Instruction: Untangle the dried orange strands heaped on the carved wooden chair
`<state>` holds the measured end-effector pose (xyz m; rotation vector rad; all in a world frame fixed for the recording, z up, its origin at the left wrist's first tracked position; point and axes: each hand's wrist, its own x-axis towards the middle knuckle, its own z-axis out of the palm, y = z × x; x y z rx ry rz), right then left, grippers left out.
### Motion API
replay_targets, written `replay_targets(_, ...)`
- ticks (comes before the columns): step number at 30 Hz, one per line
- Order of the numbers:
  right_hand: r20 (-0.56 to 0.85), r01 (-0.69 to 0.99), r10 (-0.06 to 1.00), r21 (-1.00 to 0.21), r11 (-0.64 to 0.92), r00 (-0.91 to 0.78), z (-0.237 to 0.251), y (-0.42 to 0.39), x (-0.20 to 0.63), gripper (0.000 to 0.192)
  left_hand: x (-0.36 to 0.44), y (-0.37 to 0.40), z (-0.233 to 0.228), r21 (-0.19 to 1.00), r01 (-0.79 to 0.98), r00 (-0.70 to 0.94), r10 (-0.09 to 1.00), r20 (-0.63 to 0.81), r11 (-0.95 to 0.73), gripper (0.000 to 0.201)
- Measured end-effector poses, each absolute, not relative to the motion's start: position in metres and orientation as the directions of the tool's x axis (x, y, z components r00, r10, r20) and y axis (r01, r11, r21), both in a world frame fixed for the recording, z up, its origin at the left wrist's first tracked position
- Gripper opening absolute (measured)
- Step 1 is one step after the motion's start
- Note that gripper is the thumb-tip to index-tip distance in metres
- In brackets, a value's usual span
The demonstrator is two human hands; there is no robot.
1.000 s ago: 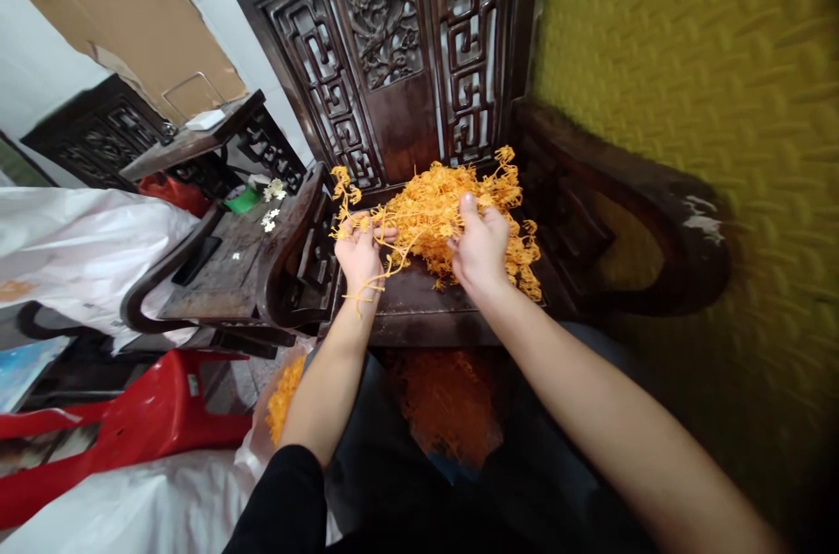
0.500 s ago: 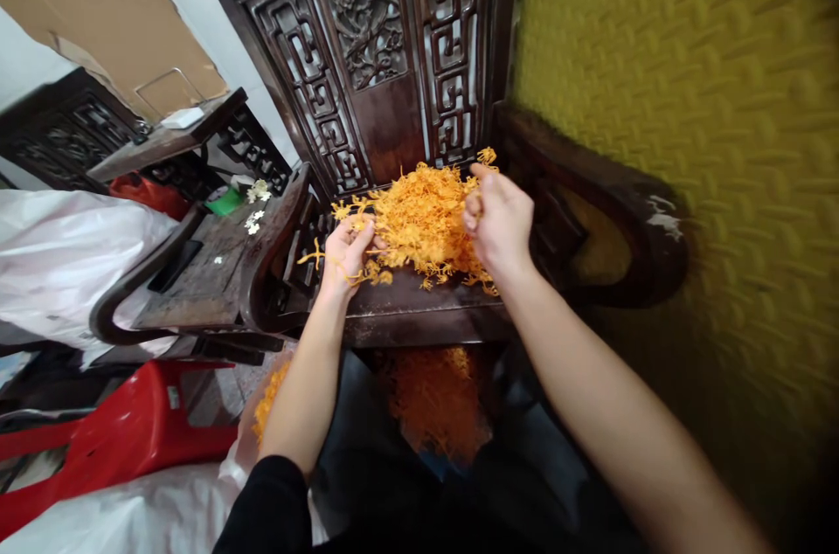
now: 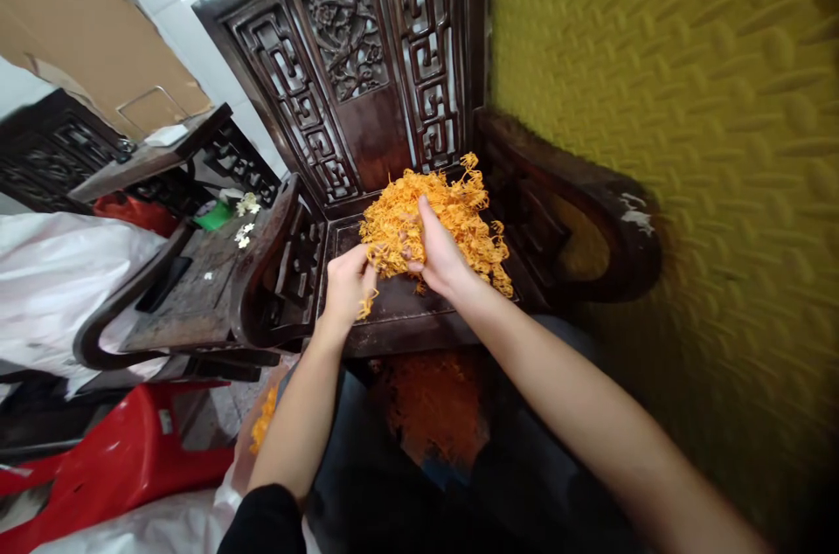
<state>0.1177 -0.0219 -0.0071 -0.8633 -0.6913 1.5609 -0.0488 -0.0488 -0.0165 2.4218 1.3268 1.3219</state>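
Observation:
A heap of thin orange strands [image 3: 452,209] lies on the seat of a dark carved wooden chair [image 3: 393,322]. My left hand [image 3: 347,283] pinches a small bunch of the strands at the heap's near left edge. My right hand [image 3: 439,255] grips the front of the heap, fingers closed around a clump. Both hands are close together over the seat's front. More orange strands [image 3: 436,410] sit below the seat edge, over my lap.
The chair's carved back [image 3: 354,65] and curved right armrest [image 3: 590,196] enclose the seat. A yellow textured wall [image 3: 688,100] is on the right. A second wooden chair [image 3: 197,283] with small white flowers [image 3: 244,218], a red plastic stool [image 3: 124,458] and white plastic sheeting [image 3: 52,274] are on the left.
My right hand came back from the far right of the heap to its front and closed on a clump. The left hand moved slightly right. The camera view shifted a little.

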Motion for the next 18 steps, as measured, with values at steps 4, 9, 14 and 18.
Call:
replay_targets(4, -0.211, -0.607, 0.976, -0.784, -0.130, 0.062, -0.012, -0.023, 0.107, 0.058, -0.038, -0.063, -0.009, 0.175, 0.695, 0.479, 0.631, 0.611, -0.697, 0.023)
replay_targets(9, -0.091, -0.446, 0.926, -0.891, 0.089, 0.366, -0.026, -0.007, 0.111, 0.056, -0.018, -0.076, -0.010, 0.063, 0.722, 0.575, 0.648, 0.500, -0.689, 0.022)
replay_targets(14, 0.091, -0.070, 0.878, -0.988, 0.140, 0.470, -0.029, 0.015, 0.136, 0.055, -0.004, -0.082, -0.006, 0.360, 0.668, 0.523, 0.755, 0.397, -0.652, 0.021)
replay_targets(18, 0.172, -0.015, 0.888, -0.980, 0.197, 0.427, -0.024, 0.041, 0.167, 0.051, -0.016, -0.085, 0.011, 0.734, 0.557, 0.421, 0.894, 0.154, -0.389, 0.024)
